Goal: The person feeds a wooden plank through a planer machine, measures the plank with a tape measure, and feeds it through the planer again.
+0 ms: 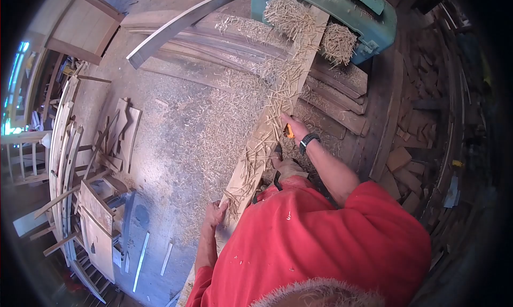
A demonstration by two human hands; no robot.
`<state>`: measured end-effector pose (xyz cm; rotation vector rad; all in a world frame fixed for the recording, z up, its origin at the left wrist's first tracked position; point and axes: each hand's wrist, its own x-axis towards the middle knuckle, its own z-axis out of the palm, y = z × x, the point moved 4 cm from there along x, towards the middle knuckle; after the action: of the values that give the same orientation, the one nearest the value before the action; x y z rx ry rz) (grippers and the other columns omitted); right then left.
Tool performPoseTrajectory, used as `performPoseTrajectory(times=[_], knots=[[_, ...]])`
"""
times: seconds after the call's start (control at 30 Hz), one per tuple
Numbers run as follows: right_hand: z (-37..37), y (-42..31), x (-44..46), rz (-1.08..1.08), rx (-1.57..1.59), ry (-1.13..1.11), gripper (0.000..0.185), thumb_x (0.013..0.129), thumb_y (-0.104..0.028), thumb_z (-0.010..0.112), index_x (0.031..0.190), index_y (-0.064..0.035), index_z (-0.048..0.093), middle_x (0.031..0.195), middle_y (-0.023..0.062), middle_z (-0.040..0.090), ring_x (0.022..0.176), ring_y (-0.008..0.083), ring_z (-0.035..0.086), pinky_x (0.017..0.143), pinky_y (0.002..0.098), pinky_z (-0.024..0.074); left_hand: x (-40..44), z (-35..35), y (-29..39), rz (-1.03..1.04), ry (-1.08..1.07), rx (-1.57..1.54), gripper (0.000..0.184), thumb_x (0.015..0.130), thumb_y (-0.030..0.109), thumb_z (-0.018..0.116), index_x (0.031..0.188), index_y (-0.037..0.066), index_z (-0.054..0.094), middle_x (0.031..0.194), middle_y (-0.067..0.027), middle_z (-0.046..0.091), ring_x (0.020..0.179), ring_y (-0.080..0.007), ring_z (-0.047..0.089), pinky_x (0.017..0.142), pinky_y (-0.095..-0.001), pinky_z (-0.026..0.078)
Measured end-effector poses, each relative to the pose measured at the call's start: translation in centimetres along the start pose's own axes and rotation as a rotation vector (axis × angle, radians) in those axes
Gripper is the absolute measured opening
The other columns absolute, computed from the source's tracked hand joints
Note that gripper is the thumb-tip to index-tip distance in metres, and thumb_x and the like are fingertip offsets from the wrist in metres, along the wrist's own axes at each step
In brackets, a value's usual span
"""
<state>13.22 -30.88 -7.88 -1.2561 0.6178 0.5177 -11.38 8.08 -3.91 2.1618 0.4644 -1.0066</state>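
The long plank (260, 133) runs diagonally from the green machine (383, 24) down past the person's left side, its face littered with wood shavings (243, 184) that also heap up at the machine's mouth and spread over the floor (165, 186). The left hand (215, 214) has its fingers gripping the plank's edge, while the right hand's (295, 127) fingers curl around a small orange object (289, 131) beside the same plank. Stacked boards (342, 113) crowd both sides near the machine, wooden frames (98, 229) clutter the left, and offcuts (399, 160) pile up at right.
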Motion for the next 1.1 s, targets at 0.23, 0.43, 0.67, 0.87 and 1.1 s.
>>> performPoseTrajectory(times=[0.23,0.43,0.67,0.87,1.1], knots=[[1.3,1.8,-1.6,-0.034,0.058,0.0,0.049,0.091,-0.042,0.069,0.116,0.0,0.062,0.093,0.001,0.064,0.078,0.0098,0.061,0.063,0.0261,0.0488,-1.1,0.4,-2.5,-0.027,0.022,0.036,0.081,0.084,0.071,0.052,0.099,-0.006,0.07,0.083,-0.0319,0.066,0.088,-0.0441,0.067,0.081,-0.0471,0.05],[0.9,2.0,-1.9,0.128,0.107,-0.047,0.049,0.088,-0.044,0.071,0.115,-0.0038,0.064,0.099,0.0026,0.068,0.082,0.0121,0.065,0.07,0.0283,0.0534,-2.2,0.7,-4.1,-0.075,-0.015,0.033,0.085,0.083,0.075,0.05,0.097,-0.007,0.069,0.085,-0.0323,0.066,0.091,-0.0439,0.067,0.082,-0.0472,0.049],[0.3,2.0,-0.2,0.099,0.191,-0.135,0.043,0.085,-0.036,0.075,0.113,-0.0051,0.064,0.094,0.0046,0.069,0.077,0.0153,0.068,0.068,0.0302,0.0549,-4.3,1.0,-5.0,-0.047,0.064,-0.088,0.085,0.085,0.074,0.047,0.097,-0.006,0.07,0.09,-0.0336,0.066,0.094,-0.0445,0.066,0.084,-0.0475,0.048],[1.3,3.0,-1.9,0.112,0.103,-0.152,0.04,0.086,-0.035,0.074,0.109,-0.0028,0.064,0.089,0.0048,0.069,0.073,0.0149,0.066,0.064,0.0287,0.0535,-4.2,1.6,-9.6,-0.112,-0.004,0.002,0.075,0.09,0.066,0.046,0.091,-0.006,0.07,0.091,-0.0348,0.064,0.094,-0.0454,0.065,0.082,-0.049,0.048],[2.7,4.8,-3.1,0.126,0.137,-0.124,0.031,0.086,-0.032,0.073,0.103,-0.007,0.066,0.08,0.0,0.066,0.066,0.0128,0.063,0.057,0.0278,0.0498,-6.6,0.6,-10.0,-0.047,0.006,-0.04,0.067,0.093,0.06,0.046,0.094,-0.004,0.07,0.093,-0.0335,0.064,0.096,-0.0475,0.063,0.083,-0.0483,0.047]])
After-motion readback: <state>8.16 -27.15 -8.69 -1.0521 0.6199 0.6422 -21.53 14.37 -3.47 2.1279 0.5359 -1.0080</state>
